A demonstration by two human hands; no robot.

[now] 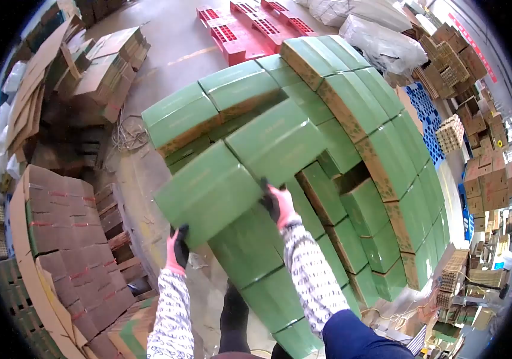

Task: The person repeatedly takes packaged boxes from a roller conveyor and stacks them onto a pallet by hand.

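A green cardboard box (208,190) lies on top of the stack, with one hand at each of its near corners. At its near left corner, my left hand (177,250), in a pink and black glove, is closed on the edge. My right hand (278,205), gloved the same way, grips the near right corner, where it meets a second green box (274,140). That second box sits directly behind, touching or nearly touching the first. The undersides of both boxes and some fingertips are hidden. Lower green boxes (247,248) stand in layers beneath and to the right.
A taller row of green boxes (351,102) borders the right side. Red plastic pallets (256,27) lie beyond the stack. Flattened brown cartons (70,239) are piled at left beside a wooden pallet (121,239). A blue pallet (424,122) and more cartons are at right.
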